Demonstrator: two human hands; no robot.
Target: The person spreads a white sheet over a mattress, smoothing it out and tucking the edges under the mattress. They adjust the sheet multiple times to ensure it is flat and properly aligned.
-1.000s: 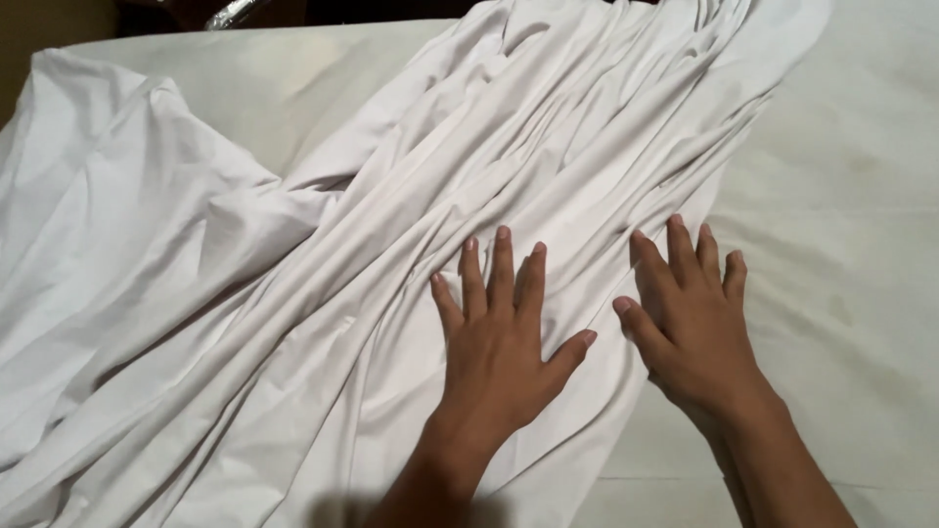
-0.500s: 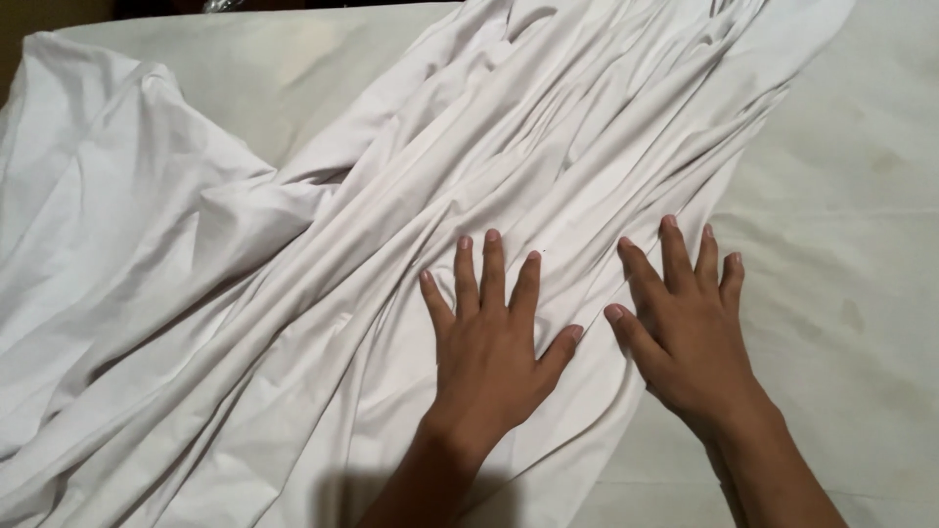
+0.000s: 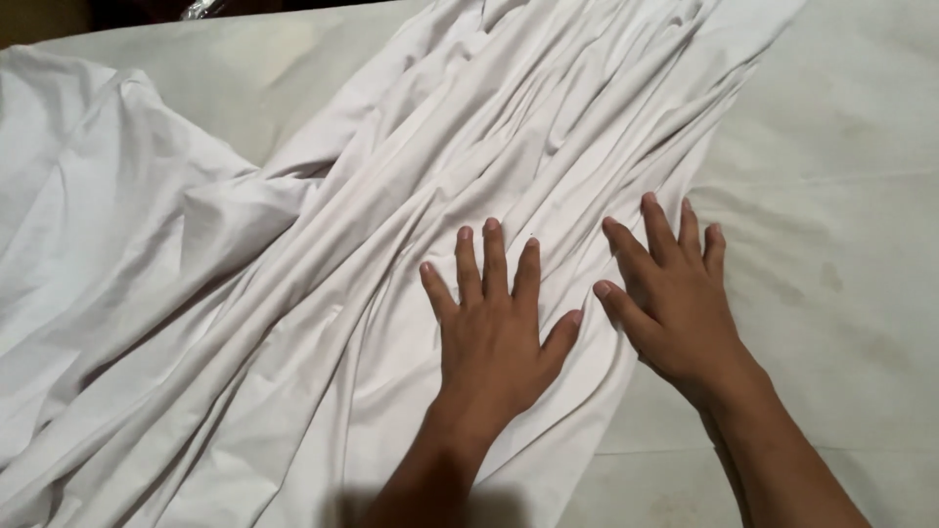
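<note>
A large white cloth (image 3: 372, 225), heavily creased into long folds, lies spread diagonally over a pale flat surface (image 3: 841, 176). My left hand (image 3: 494, 328) rests flat on the cloth near its right edge, fingers spread, palm down. My right hand (image 3: 670, 298) lies flat beside it, fingers apart, half on the cloth's right edge and half on the bare surface. Neither hand grips anything.
The cloth bunches into a raised lump at the left (image 3: 108, 205). A bare strip of the pale surface (image 3: 245, 78) shows at the upper left. Beyond the far edge there is a dark area (image 3: 127, 12).
Both hands have stayed flat on the cloth and shifted only slightly toward me. The folds look much the same.
</note>
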